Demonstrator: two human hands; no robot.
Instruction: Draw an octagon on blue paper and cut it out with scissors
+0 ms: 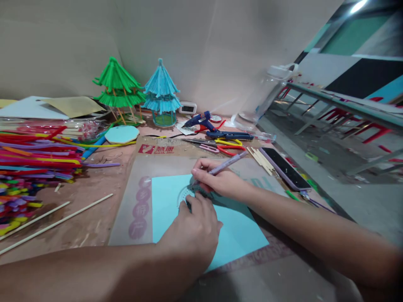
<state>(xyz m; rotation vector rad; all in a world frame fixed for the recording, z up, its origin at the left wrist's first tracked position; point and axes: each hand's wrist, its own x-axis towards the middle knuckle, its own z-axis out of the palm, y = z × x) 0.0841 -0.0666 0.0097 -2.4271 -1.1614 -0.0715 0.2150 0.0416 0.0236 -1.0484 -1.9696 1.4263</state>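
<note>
One sheet (241, 235); turquoise; flat

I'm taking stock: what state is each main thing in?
Slim purple pen: slanted, in right hand
Pale blue paper sheet: flat, under left hand
Black rectangular phone: face up, screen dark
Clear plastic bottle: lid on
Green fuzzy tiered tower: standing
Blue fuzzy tiered tower: standing

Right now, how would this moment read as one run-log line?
left hand: resting on clear curved template over blue paper | right hand: holding purple pen, tip near template | nearby: glue gun, phone
</note>
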